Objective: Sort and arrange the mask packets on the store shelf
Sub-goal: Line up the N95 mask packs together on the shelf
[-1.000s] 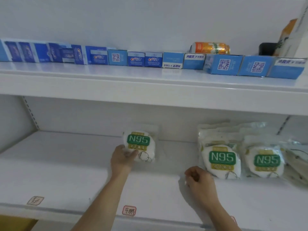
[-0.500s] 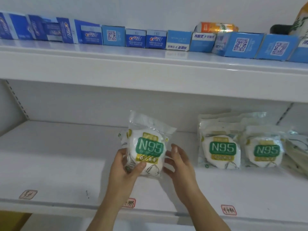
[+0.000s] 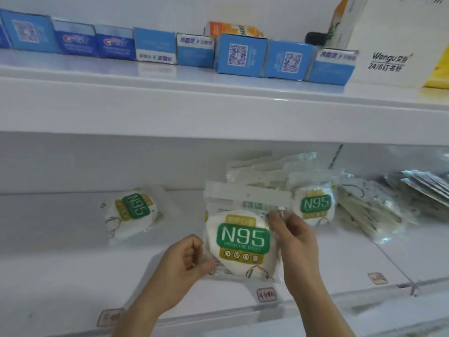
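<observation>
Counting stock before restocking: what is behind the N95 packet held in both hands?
Behind the held N95 packet, gripped by the left hand and right hand, more clear mask packets lean against the shelf's back wall. Their lower parts are covered, so their number cannot be told.

Three N95 mask packets show their labels: one held [image 3: 243, 242], one lying at left [image 3: 132, 212], one at right [image 3: 314, 205]. Eight blue boxes [image 3: 239, 55] line the upper shelf. Two hands visible.
</observation>
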`<control>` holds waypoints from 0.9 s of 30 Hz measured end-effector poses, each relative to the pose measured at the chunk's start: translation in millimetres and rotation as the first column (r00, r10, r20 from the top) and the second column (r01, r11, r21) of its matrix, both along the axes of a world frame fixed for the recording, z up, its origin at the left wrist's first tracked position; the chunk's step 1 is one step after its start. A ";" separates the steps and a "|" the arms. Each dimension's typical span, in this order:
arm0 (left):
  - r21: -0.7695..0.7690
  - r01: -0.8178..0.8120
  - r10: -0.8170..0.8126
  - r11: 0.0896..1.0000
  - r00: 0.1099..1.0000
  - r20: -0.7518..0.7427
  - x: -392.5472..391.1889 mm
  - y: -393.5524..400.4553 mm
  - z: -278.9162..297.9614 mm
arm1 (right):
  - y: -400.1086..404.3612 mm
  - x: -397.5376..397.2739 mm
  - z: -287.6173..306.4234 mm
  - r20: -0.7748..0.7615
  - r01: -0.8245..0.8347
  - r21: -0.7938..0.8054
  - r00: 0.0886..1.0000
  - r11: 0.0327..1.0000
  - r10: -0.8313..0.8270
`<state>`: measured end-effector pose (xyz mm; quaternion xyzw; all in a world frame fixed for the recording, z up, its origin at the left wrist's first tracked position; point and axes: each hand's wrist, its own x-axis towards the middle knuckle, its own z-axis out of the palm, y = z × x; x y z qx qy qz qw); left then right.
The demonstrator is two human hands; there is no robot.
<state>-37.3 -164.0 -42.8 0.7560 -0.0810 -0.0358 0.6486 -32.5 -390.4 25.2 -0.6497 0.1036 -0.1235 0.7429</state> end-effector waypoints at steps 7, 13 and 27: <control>0.188 -0.148 0.135 0.971 0.988 0.080 8.8 -65.1 -5.6 | -77.4 40.8 5.5 0.033 -0.036 -0.327 0.998 0.944 0.050; 0.356 -0.258 0.227 0.898 0.965 0.127 29.7 -95.4 -9.4 | -97.3 97.1 8.2 0.066 0.039 -0.727 0.998 0.685 0.014; 0.335 -0.618 0.474 0.711 0.773 0.421 33.3 -4.6 -5.7 | -77.4 66.2 -24.4 0.286 0.356 -0.399 0.924 0.845 -0.254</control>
